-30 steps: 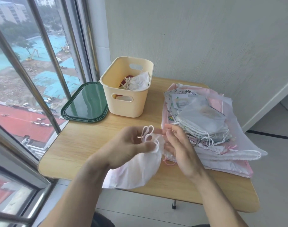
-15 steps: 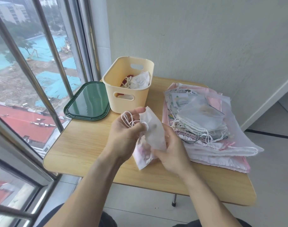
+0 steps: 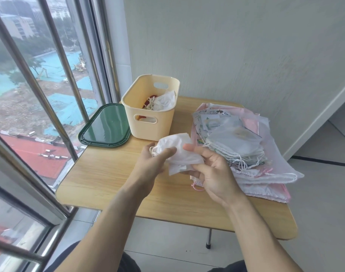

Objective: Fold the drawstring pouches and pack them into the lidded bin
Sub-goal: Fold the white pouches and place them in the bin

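A small white drawstring pouch (image 3: pixel 180 154), folded into a bundle, is held above the table between both hands. My left hand (image 3: pixel 154 163) grips its left end with the gathered white strings under the thumb. My right hand (image 3: pixel 210 171) holds the right side, thumb on top and fingers underneath. Just beyond stands the cream bin (image 3: pixel 150 122), open, with folded pouches (image 3: pixel 163 104) inside. Its dark green lid (image 3: pixel 105 128) lies flat to the left of the bin. A pile of unfolded pouches (image 3: pixel 242 146) sits on the right of the table.
The small wooden table (image 3: pixel 108 179) stands against a grey wall, with window bars (image 3: pixel 57 61) close on the left. Bare tabletop lies in front of the lid and near the front edge. Tiled floor (image 3: pixel 315 193) lies to the right.
The pouch went from hanging loose to a compact folded bundle. Both hands lifted it up and forward toward the bin, and the camera tilted up.
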Motion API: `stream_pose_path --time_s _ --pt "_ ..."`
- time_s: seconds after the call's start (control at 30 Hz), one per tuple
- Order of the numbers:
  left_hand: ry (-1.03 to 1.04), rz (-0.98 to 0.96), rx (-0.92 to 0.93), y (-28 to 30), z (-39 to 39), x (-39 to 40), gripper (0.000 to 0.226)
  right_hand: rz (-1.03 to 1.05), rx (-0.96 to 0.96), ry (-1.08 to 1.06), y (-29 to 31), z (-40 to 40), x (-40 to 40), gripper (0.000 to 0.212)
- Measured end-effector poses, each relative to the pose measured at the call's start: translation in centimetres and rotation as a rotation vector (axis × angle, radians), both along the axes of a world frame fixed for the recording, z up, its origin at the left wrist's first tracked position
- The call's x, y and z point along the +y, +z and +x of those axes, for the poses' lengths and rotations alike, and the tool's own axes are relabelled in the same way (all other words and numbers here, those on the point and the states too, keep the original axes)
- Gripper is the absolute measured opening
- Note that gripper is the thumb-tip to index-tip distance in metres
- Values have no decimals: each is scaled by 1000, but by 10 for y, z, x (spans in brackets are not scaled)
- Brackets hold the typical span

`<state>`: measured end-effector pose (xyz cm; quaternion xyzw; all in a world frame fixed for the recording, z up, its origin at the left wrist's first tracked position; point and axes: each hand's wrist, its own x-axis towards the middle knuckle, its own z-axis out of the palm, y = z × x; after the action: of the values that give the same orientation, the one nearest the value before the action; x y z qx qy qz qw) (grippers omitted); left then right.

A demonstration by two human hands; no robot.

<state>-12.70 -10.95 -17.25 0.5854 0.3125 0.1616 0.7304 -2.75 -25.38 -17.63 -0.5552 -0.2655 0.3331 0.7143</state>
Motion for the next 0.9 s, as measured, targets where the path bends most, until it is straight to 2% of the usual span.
stream_pose_path --time_s 0.07,0.1,0.13,0.2,0.27,0.3,0.37,0.43,0.5,0.6,0.67,0.77,0.9 --pt "-172 -174 -138 9 -2 0 62 56 78 50 8 2 -3 41" --pt "-210 -181 -189 14 -2 1 56 71 99 76 11 4 -3 41" --pt "-191 -169 -216 18 0 4 58 76 111 99 14 7 -4 40" --pt "-92 -104 -189 28 6 10 77 69 116 112 22 19 -3 42" --pt "-31 65 -124 42 11 13 84 25 65 98 34 26 2 40" --pt "-34 200 -97 49 14 17 77 -11 4 70 42 31 9 39" --pt "-94 411 -79 67 19 23 65 -95 -176 -19 57 39 25 48" --pt "-91 504 -109 82 28 33 57 -122 -349 -110 70 52 49 52" --pt "-2 619 -56 93 38 48 54 -91 -457 -166 85 69 75 52" --pt "153 884 97 103 47 73 67 -89 -670 -234 110 96 111 53" --pt "210 1005 123 104 51 92 58 -134 -796 -244 122 111 136 51" --pt "198 1102 189 100 54 112 55 -305 -880 -176 128 120 170 49" --pt "85 1228 199 93 54 123 48 -648 -882 147 121 115 201 51"
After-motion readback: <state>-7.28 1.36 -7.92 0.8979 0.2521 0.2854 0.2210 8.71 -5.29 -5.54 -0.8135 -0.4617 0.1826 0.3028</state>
